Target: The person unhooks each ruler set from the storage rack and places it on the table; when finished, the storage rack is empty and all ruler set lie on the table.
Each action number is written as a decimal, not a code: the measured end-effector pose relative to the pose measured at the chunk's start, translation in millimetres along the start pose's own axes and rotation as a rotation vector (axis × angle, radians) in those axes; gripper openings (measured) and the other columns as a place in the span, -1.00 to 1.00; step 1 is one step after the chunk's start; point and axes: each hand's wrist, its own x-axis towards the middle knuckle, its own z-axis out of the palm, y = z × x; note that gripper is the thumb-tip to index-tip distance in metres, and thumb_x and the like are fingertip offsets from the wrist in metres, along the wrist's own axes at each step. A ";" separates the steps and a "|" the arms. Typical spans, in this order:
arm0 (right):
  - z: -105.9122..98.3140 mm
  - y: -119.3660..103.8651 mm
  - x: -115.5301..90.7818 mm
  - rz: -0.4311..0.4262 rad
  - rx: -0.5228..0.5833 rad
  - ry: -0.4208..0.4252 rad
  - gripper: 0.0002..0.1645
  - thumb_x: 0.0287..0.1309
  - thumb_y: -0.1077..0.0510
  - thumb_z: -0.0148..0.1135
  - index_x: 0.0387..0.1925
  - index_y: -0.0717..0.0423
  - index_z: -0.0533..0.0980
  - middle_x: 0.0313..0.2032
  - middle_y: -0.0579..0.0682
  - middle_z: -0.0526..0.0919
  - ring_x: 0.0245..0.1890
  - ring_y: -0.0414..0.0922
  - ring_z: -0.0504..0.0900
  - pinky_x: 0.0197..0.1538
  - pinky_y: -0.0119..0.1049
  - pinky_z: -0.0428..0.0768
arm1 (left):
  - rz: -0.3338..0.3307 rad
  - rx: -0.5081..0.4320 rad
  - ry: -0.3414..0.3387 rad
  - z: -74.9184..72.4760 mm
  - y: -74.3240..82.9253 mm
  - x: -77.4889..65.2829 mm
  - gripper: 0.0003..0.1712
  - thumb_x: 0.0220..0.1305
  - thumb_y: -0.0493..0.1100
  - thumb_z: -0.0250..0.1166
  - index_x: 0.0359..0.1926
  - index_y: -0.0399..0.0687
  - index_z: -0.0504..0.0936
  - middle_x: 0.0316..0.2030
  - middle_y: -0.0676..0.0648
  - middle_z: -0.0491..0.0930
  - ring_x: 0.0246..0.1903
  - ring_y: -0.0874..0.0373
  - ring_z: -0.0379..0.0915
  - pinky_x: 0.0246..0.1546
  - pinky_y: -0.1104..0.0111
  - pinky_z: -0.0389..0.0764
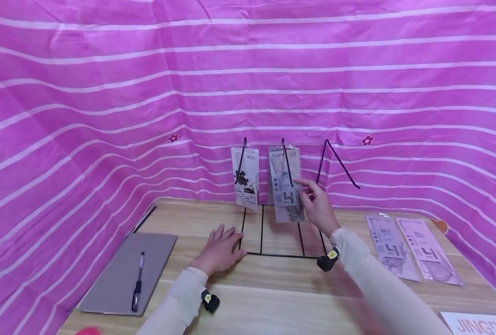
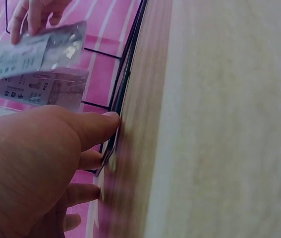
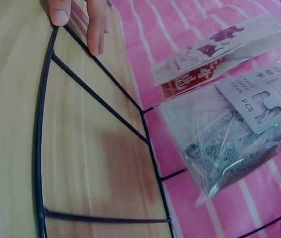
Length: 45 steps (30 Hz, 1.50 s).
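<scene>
A black wire rack (image 1: 261, 232) stands on the table, with angled prongs at its top. My left hand (image 1: 219, 250) rests on the rack's front left corner, fingers spread and thumb on the front wire (image 2: 123, 84). A clear packet with a grey printed card (image 1: 287, 197) hangs on the middle prong; another packet (image 2: 31, 88) lies behind it. My right hand (image 1: 316, 207) pinches the front packet's right edge, near the prong's tip. A white packet with dark cartoon animals (image 1: 246, 179) hangs on the left prong. The right prong (image 1: 343, 164) bears nothing.
Two similar packets lie on the table at right, one greyish (image 1: 390, 246) and one pinkish (image 1: 429, 249). On the left, a pen (image 1: 137, 281) lies on a grey folder (image 1: 114, 270). A printed white item (image 1: 478, 323) is at the lower right. Pink striped cloth (image 1: 248, 83) hangs behind.
</scene>
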 end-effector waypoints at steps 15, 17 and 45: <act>-47.6 -22.6 -49.2 -0.028 -0.083 -0.072 -0.54 0.46 0.38 0.12 0.24 -0.01 0.62 -0.21 0.09 0.68 -0.28 -0.15 0.56 -0.33 -0.40 0.61 | 0.010 0.006 -0.001 -0.1 -2.4 -1.4 -0.29 0.52 0.24 0.19 0.51 0.01 0.44 0.58 -0.27 0.24 0.63 -0.41 -0.13 0.61 -0.32 -0.09; -52.8 -25.9 -57.7 -0.053 -0.103 -0.073 -0.55 0.45 0.39 0.13 0.23 0.01 0.63 -0.20 0.06 0.69 -0.26 -0.18 0.56 -0.30 -0.41 0.59 | 0.005 0.005 -0.001 0.5 -1.7 -0.6 -0.29 0.52 0.23 0.20 0.51 0.01 0.44 0.58 -0.27 0.25 0.64 -0.40 -0.13 0.62 -0.31 -0.10; -107.9 -36.2 -134.3 -0.043 -0.191 -0.101 -0.56 0.37 0.39 0.26 0.21 0.07 0.64 -0.37 -0.12 0.71 -0.42 -0.36 0.56 -0.47 -0.43 0.55 | 0.011 0.003 -0.008 -0.4 -0.7 -1.8 -0.30 0.53 0.21 0.19 0.52 -0.02 0.43 0.58 -0.29 0.24 0.63 -0.40 -0.13 0.62 -0.31 -0.10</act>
